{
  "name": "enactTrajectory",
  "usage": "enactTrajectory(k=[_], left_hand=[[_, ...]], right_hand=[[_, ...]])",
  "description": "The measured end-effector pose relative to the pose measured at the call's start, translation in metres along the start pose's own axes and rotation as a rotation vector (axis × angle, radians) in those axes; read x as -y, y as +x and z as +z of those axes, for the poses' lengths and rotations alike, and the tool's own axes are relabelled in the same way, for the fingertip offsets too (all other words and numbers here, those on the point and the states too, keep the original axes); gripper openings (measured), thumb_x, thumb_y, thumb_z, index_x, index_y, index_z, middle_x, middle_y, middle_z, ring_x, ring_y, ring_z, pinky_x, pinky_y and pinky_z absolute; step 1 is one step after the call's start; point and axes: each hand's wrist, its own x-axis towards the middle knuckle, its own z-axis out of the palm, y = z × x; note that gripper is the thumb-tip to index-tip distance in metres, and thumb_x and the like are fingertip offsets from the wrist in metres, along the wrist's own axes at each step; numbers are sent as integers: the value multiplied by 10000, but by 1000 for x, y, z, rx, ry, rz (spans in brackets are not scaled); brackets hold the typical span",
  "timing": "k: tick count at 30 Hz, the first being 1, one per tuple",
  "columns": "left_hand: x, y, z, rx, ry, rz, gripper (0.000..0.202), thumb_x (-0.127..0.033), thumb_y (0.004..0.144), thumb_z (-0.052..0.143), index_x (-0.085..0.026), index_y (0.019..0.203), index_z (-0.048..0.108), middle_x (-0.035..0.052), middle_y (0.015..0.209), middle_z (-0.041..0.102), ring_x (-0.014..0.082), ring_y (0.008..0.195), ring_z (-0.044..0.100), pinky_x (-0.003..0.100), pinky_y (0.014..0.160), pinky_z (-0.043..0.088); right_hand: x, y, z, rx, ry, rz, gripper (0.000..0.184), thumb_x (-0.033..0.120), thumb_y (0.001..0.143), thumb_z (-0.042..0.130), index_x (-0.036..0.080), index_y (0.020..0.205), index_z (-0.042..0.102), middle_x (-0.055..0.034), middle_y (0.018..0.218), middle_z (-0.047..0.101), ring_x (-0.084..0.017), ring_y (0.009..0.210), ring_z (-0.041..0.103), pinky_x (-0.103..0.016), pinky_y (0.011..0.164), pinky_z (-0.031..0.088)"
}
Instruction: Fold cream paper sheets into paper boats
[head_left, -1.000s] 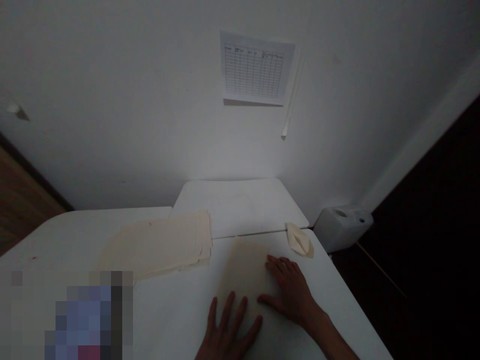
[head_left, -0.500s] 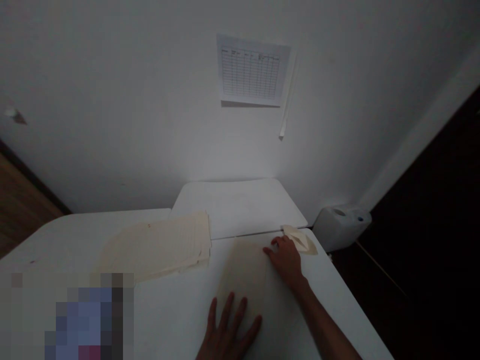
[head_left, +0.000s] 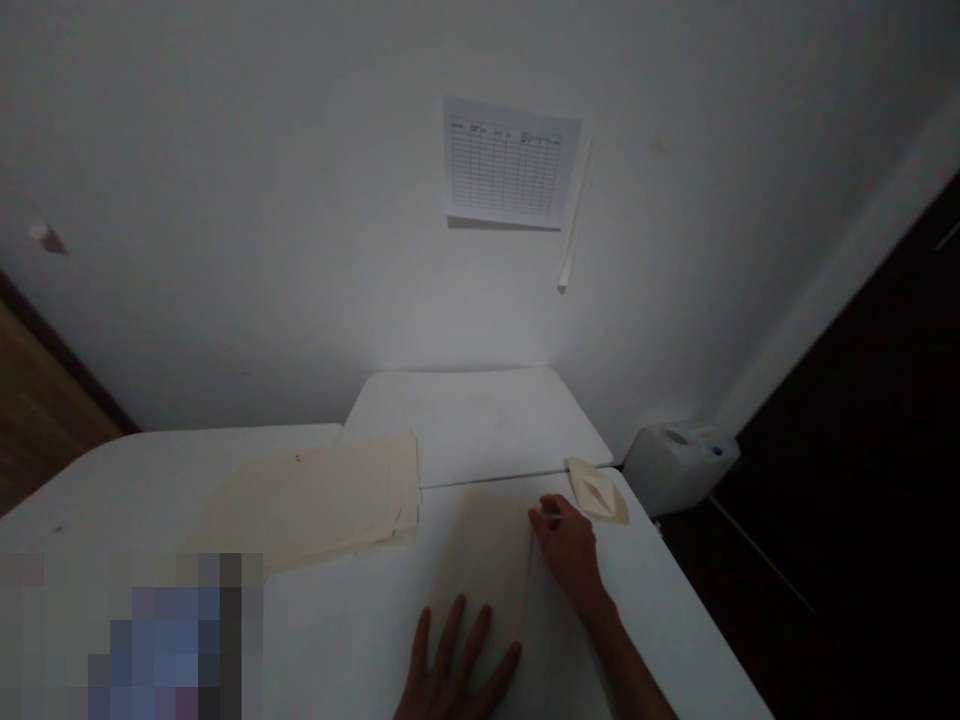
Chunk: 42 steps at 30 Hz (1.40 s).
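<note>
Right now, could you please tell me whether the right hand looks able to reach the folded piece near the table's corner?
Probably yes: the right hand is close to the folded piece, with nothing visible between them, though it may be busy at the edge of the flat sheet.

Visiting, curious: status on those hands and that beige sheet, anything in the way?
Left hand spread on beige sheet. Right hand curled at sheet's far-right corner, grip unclear. Folded beige piece nearby, off the sheet.
</note>
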Motion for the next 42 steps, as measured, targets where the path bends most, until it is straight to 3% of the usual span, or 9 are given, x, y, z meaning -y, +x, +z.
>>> enactTrajectory(k=[7, 14, 17, 20, 23, 27, 31, 35, 42], left_hand=[[1, 7, -8, -4, 19, 21, 594, -643, 837, 509, -426, 1384, 424, 28, 1375, 524, 335, 1402, 188, 573, 1119, -24], [2, 10, -11, -32, 50, 47, 612, -646, 836, 511, -393, 1388, 433, 46, 1347, 547, 342, 1429, 72, 604, 1111, -63], [2, 9, -9, -35, 48, 37, 587, -597, 848, 537, -404, 1390, 423, 26, 1375, 528, 323, 1424, 111, 581, 1118, -74], [2, 8, -10, -17, 48, 39, 585, -596, 856, 525, -399, 1396, 415, 26, 1397, 509, 322, 1418, 148, 573, 1123, -58], [2, 5, -6, -6, 63, 61, 584, -562, 858, 540, -389, 1401, 412, 37, 1384, 522, 339, 1414, 155, 594, 1115, -44], [3, 0, 4, -32, 68, 61, 561, -544, 854, 543, -409, 1386, 427, 36, 1354, 549, 351, 1395, 205, 611, 1106, -38], [4, 2, 0, -20, 87, 80, 538, -565, 879, 499, -409, 1389, 422, 33, 1311, 583, 342, 1343, 307, 609, 1106, -50], [5, 8, -10, -18, 101, 82, 543, -616, 886, 450, -409, 1387, 423, 22, 1287, 597, 329, 1327, 326, 592, 1113, -54], [3, 5, -7, 8, 64, 59, 546, -576, 870, 514, -409, 1383, 429, 34, 1316, 577, 336, 1360, 272, 588, 1109, -49]], right_hand=[[0, -2, 10, 127, 639, 211, 605, 457, 755, 630, 224, 1275, 425, -173, 1306, 522, -267, 950, 663, -372, 706, 557], [-1, -4, 20, 143, 748, 233, 676, 407, 697, 711, 201, 1260, 399, -120, 1098, 643, -225, 801, 685, -343, 649, 567], [3, -15, 14, 107, 587, 110, 635, 303, 718, 694, 186, 1278, 420, -59, 908, 698, -222, 705, 679, -380, 682, 562], [14, -26, 4, -88, 288, -241, 364, 211, 837, 555, 206, 1201, 548, -102, 1125, 652, -245, 961, 642, -433, 886, 505], [25, -31, 1, 144, 107, -681, 273, 182, 925, 455, 221, 1123, 638, -75, 1270, 599, -222, 1191, 524, -396, 1035, 406], [32, -20, 8, 402, -51, -946, 351, 246, 972, 408, 204, 1287, 559, -62, 1419, 482, -213, 1325, 398, -376, 1113, 307], [31, 0, 13, 545, -119, -1038, 472, 319, 991, 373, 204, 1449, 359, -57, 1527, 306, -211, 1406, 255, -399, 1160, 194], [27, 20, 12, 592, -161, -982, 560, 370, 998, 345, 176, 1504, 202, -83, 1561, 177, -201, 1434, 161, -403, 1174, 127], [27, 32, 18, 540, -223, -913, 552, 379, 997, 320, 170, 1499, 227, -72, 1551, 228, -190, 1420, 211, -379, 1169, 123]])
